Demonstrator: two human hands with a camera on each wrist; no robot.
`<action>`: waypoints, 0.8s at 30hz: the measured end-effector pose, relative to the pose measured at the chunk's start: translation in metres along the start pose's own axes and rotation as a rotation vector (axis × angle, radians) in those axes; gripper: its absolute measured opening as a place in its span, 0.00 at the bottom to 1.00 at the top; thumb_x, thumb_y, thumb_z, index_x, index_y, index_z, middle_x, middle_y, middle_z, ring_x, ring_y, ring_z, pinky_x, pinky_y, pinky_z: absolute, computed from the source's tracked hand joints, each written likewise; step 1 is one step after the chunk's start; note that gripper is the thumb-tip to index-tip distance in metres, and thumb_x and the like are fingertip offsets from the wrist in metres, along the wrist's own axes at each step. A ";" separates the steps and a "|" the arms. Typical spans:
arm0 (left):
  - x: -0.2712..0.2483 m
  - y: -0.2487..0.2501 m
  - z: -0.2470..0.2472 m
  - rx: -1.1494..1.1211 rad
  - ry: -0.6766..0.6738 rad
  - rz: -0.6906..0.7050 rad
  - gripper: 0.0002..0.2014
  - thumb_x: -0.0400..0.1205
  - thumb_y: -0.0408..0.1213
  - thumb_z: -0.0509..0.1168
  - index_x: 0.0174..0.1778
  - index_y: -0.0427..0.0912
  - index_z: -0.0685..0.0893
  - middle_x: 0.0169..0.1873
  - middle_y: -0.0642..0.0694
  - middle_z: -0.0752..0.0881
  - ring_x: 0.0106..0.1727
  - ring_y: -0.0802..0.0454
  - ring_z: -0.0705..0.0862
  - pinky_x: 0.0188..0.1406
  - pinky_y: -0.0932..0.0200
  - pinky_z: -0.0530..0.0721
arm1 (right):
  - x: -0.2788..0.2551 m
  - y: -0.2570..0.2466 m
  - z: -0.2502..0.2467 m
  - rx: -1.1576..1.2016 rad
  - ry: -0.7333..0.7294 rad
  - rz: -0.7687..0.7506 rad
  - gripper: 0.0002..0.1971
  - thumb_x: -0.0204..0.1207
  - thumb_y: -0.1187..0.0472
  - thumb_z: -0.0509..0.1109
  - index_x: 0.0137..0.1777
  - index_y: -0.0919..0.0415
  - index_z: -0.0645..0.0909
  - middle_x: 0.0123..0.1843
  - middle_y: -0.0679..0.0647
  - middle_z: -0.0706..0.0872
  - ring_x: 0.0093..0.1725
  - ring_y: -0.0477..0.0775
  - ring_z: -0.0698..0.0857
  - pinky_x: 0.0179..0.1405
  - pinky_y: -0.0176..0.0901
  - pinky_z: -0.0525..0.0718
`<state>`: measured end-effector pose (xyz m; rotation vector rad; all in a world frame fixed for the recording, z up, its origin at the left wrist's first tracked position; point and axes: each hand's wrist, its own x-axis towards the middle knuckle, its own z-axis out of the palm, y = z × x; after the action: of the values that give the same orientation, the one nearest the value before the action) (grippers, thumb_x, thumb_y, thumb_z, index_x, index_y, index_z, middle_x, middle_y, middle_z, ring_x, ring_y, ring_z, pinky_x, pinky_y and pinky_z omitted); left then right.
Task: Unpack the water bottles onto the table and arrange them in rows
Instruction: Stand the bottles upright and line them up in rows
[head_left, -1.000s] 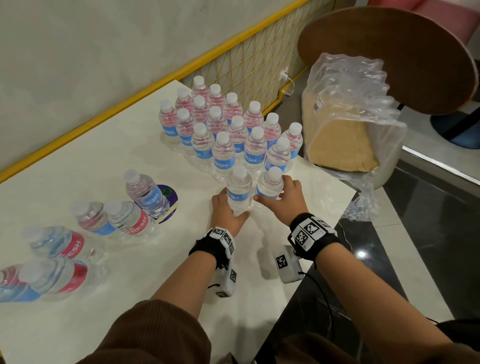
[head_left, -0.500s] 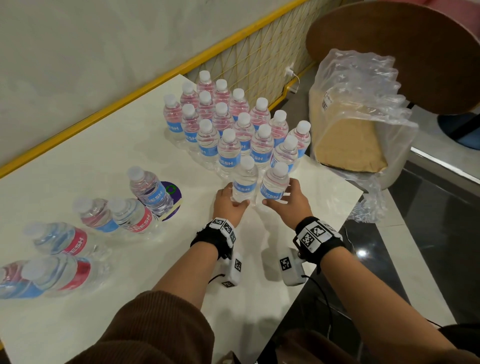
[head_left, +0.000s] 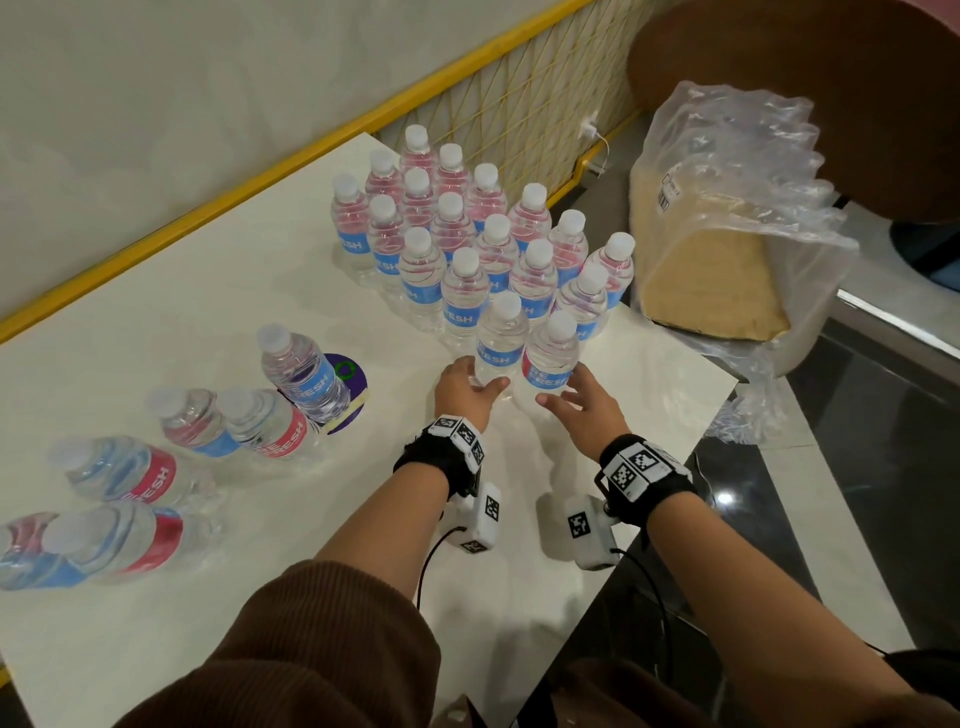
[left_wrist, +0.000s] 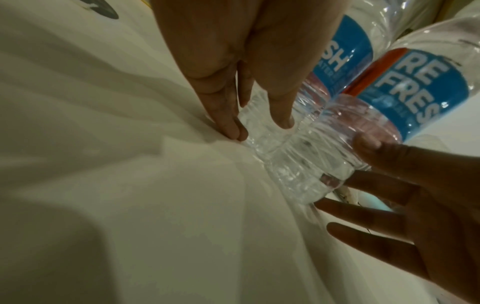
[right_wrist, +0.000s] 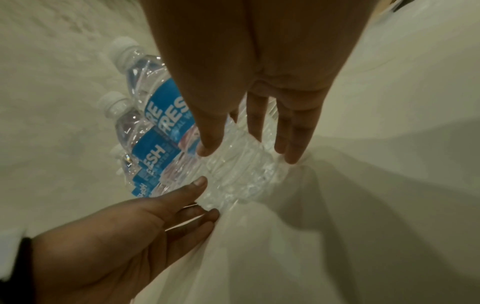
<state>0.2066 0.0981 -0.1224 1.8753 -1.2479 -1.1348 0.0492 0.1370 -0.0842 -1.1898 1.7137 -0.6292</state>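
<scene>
Two front bottles (head_left: 524, 351) upright; left hand (head_left: 464, 388) and right hand (head_left: 584, 405) fingers straight, seemingly touching bottle bases.

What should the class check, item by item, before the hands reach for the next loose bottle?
1. Two front bottles upright in the block: ok.
2. Left hand let go: cannot tell, fingers touch the base.
3. Right hand free: ok, fingers spread.
4. Loose bottles within reach on the table: ok.
5. Plastic wrap emptied: ok, no bottles visible inside.
</scene>
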 end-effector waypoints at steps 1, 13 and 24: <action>0.000 0.000 0.000 0.000 -0.001 0.007 0.30 0.73 0.45 0.74 0.69 0.37 0.76 0.63 0.40 0.81 0.53 0.44 0.87 0.60 0.51 0.82 | 0.000 0.000 0.000 -0.010 -0.015 -0.003 0.33 0.78 0.53 0.70 0.80 0.49 0.59 0.78 0.51 0.72 0.73 0.58 0.75 0.68 0.47 0.73; -0.003 0.001 -0.002 -0.035 -0.001 0.036 0.32 0.75 0.41 0.73 0.75 0.43 0.72 0.64 0.40 0.80 0.55 0.44 0.85 0.59 0.54 0.81 | 0.005 -0.005 0.021 -0.012 0.190 -0.017 0.38 0.66 0.46 0.79 0.73 0.54 0.67 0.69 0.56 0.77 0.66 0.55 0.78 0.62 0.47 0.80; 0.003 0.005 -0.001 -0.001 -0.020 -0.015 0.28 0.77 0.44 0.71 0.70 0.36 0.77 0.61 0.39 0.83 0.59 0.44 0.84 0.59 0.56 0.78 | 0.002 -0.008 0.021 -0.030 0.163 0.051 0.34 0.71 0.50 0.76 0.75 0.54 0.66 0.68 0.59 0.80 0.66 0.57 0.79 0.59 0.44 0.76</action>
<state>0.2064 0.0933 -0.1186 1.8796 -1.2462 -1.1639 0.0708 0.1338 -0.0879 -1.1381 1.8891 -0.6874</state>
